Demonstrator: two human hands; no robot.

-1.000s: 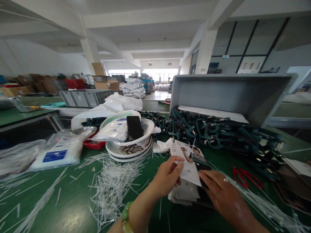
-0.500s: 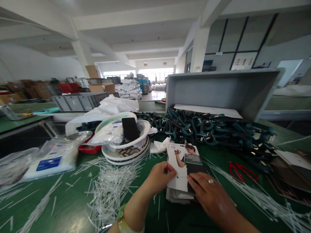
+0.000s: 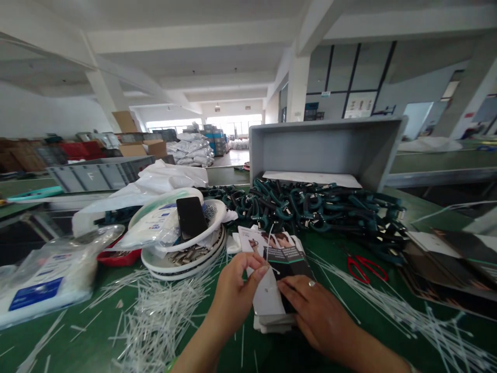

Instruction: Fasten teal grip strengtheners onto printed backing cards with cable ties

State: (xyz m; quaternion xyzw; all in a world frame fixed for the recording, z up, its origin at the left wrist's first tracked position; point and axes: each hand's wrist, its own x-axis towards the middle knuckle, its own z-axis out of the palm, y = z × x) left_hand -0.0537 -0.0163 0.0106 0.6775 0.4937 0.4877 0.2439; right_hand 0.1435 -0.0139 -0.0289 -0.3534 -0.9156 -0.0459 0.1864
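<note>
My left hand [image 3: 240, 285] is closed in a pinch over the left side of the card stack, with a thin white cable tie [image 3: 269, 243] sticking up from the fingertips. Under it lies a pile of printed cards [image 3: 289, 255], black and white with pictures of people, and a small hole shows in the white part. My right hand [image 3: 316, 311], with a ring on one finger, presses its bent fingers against the top card's dark side; its thumb is hidden. Loose cable ties [image 3: 155, 321] lie heaped left of my left hand.
Dark teal curved handle-like parts [image 3: 310, 207] are piled before a tipped grey bin [image 3: 318, 147]. Red-handled scissors [image 3: 365, 269] and more cards [image 3: 442, 274] lie right. A phone [image 3: 191, 217] rests on stacked white bowls [image 3: 186, 269] at left, near plastic bags [image 3: 50, 280].
The view has swung right, so the scene sits further left. A cable tie now shows upright at my left fingertips, where none was visible before. My right hand stays on the cards.
</note>
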